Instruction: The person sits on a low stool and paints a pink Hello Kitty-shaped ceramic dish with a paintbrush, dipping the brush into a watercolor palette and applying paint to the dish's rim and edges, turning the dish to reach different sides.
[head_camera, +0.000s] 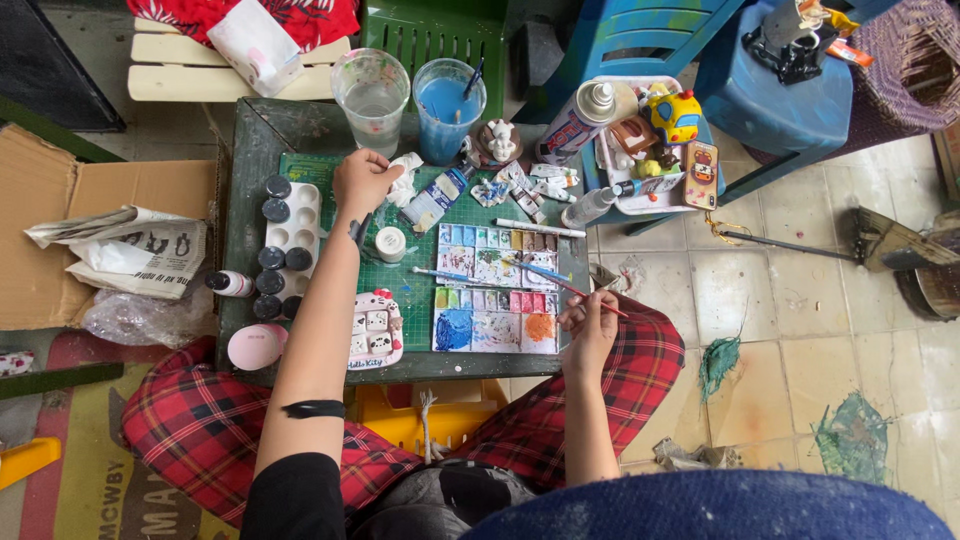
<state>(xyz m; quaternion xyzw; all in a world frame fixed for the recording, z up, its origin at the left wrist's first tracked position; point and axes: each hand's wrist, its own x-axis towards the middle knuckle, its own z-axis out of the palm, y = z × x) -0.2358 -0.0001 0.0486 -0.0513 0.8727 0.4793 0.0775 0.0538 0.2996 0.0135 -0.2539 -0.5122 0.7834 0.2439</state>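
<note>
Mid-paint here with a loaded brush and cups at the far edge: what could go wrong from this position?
1. The left hand reaches close to the clear water cup and blue paint cup; a nudge might tip one onto the green mat.
2. The right hand holds the brush over the palette; it could drip or smear wells.
</note>
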